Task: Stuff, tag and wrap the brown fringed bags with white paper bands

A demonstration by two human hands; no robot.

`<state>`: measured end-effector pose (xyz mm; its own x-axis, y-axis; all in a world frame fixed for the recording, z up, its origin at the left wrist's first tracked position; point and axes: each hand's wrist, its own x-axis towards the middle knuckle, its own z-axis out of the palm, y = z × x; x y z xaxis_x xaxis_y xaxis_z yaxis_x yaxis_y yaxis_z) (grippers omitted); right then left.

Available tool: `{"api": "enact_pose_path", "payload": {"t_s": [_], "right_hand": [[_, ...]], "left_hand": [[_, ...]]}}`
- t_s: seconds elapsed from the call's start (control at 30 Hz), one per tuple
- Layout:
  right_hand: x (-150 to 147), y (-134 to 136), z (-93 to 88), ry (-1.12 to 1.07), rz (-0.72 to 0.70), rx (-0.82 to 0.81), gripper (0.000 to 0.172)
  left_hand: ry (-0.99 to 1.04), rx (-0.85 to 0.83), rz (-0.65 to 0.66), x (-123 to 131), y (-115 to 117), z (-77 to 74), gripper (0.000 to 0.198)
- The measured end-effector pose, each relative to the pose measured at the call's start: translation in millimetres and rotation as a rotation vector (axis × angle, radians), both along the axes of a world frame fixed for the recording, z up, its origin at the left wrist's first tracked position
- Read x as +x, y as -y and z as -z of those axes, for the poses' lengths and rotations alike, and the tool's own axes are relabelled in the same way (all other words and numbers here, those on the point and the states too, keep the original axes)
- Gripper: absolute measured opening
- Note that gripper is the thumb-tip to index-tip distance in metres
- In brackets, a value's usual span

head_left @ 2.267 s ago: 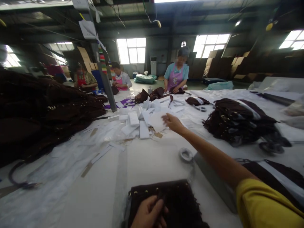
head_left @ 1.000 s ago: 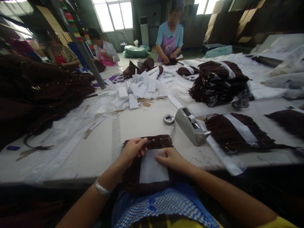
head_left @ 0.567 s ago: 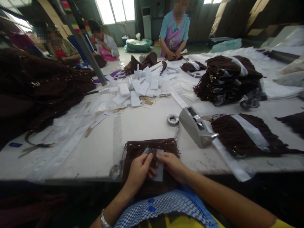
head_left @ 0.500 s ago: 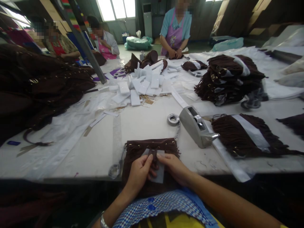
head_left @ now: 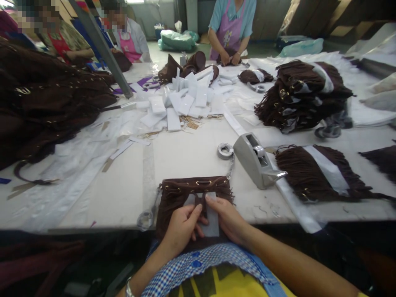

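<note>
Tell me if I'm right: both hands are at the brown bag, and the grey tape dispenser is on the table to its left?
Not quite: the head view shows the grey tape dispenser on the table to the right of the brown bag, not its left.

Behind the white desk [head_left: 176, 154] and a slanting grey post [head_left: 107, 53], pale floor [head_left: 154, 52] meets a dim wall [head_left: 163, 15] (a bright window [head_left: 139, 1], clipped up top)

At six o'clock show a blue-and-white checked cloth apron [head_left: 222, 252] with blue ornaments [head_left: 196, 264] and a yellow, dark-patterned shirt [head_left: 227, 284]; at seven, a silvery wristband [head_left: 128, 288].
</note>
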<state>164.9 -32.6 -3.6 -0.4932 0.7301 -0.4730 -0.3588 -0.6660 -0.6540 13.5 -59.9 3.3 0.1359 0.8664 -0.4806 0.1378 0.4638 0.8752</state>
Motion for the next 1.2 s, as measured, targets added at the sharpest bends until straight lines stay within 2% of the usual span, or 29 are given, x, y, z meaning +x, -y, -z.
{"api": "enact_pose_path", "payload": {"t_s": [0.13, 0.27, 0.33, 0.43, 0.47, 0.6, 0.7, 0.87, 1.07, 1.2], "right_hand": [[-2.5, -0.2, -1.5, 0.047, 0.070, -0.013, 0.036], [0.9, -2.3, -4.4, 0.011, 0.082, -0.096, 0.038], [3.0, -3.3, -5.6, -0.009, 0.058, -0.131, 0.038], [5.1, -4.3, -6.6, -0.020, 0.030, -0.159, 0.037], [5.5, -4.3, -6.5, -0.021, 0.023, -0.163, 0.038], [3.7, -1.7, -2.3, 0.008, 0.056, -0.121, 0.039], [-1.0, 2.0, 3.5, 0.048, 0.115, -0.055, 0.039], [-5.3, 4.6, 8.2, 0.083, 0.171, 0.032, 0.037], [10.9, 2.8, 3.7, -0.133, 0.056, -0.033, 0.049], [11.1, 2.4, 5.6, -0.086, 0.021, 0.020, 0.039]], "left_hand": [[-0.121, 0.055, 0.121, -12.4, 5.3, -9.0, 0.051], [-0.484, 0.266, -0.063, -40.0, 15.6, -23.1, 0.043], [-0.525, 0.251, -0.068, -48.3, 19.4, -24.4, 0.041], [-0.357, 0.142, 0.037, -45.9, 18.9, -20.9, 0.051], [-0.276, 0.128, 0.037, -42.1, 17.1, -19.9, 0.051], [-0.023, 0.155, -0.108, -23.6, 7.9, -20.1, 0.040], [-0.078, 0.202, -0.165, -13.5, 3.5, -20.0, 0.041], [-0.139, 0.197, -0.249, -5.8, 0.5, -11.3, 0.039], [-0.032, 0.160, -0.305, -14.1, -3.9, -10.4, 0.038], [-0.033, 0.188, -0.247, -23.0, -9.7, -12.8, 0.034]]}}
